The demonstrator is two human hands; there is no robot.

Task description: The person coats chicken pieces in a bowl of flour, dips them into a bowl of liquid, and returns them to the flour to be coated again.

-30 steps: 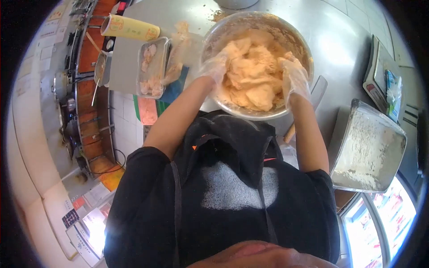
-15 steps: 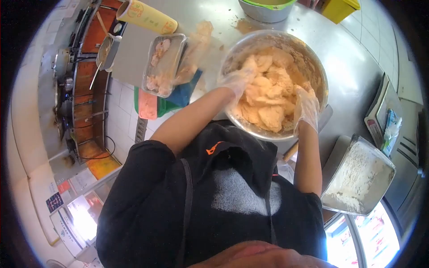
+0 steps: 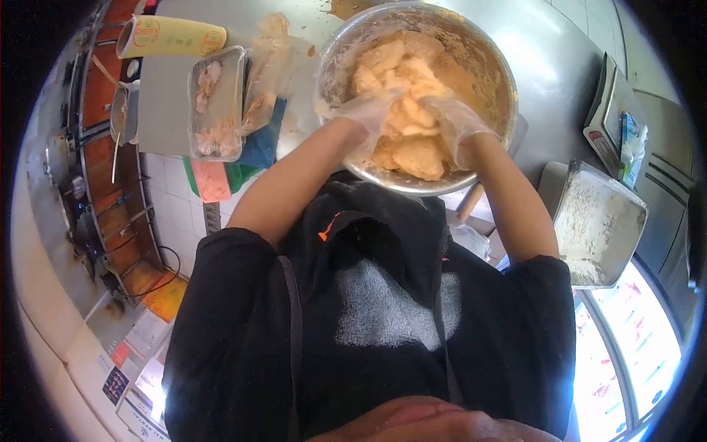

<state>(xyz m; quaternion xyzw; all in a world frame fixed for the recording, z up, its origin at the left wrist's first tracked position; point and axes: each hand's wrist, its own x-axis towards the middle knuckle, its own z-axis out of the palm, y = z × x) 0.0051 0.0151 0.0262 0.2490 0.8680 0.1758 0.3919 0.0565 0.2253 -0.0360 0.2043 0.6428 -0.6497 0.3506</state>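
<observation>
A large round metal bowl (image 3: 501, 66) stands on the steel table close to my body, with a heap of pieces in orange-tinted batter (image 3: 420, 158) inside. My left hand (image 3: 375, 114), in a clear plastic glove, reaches into the heap from the left side. From the right, my right hand (image 3: 453, 121), gloved the same way, presses into the heap. The fingers of both hands are sunk in the batter or blurred, so what they grip cannot be made out.
Left of the bowl lie a clear plastic tray (image 3: 217, 103) with pale pieces, a crumpled plastic bag (image 3: 265, 81) and a yellow cylinder (image 3: 173, 37). A flour-dusted metal pan (image 3: 596, 221) is at the right, below a steel container (image 3: 611, 110).
The camera view has shifted, so the bowl appears higher and further left. My hands have come closer together over the heap, the right one moving inward from the bowl's right side.
</observation>
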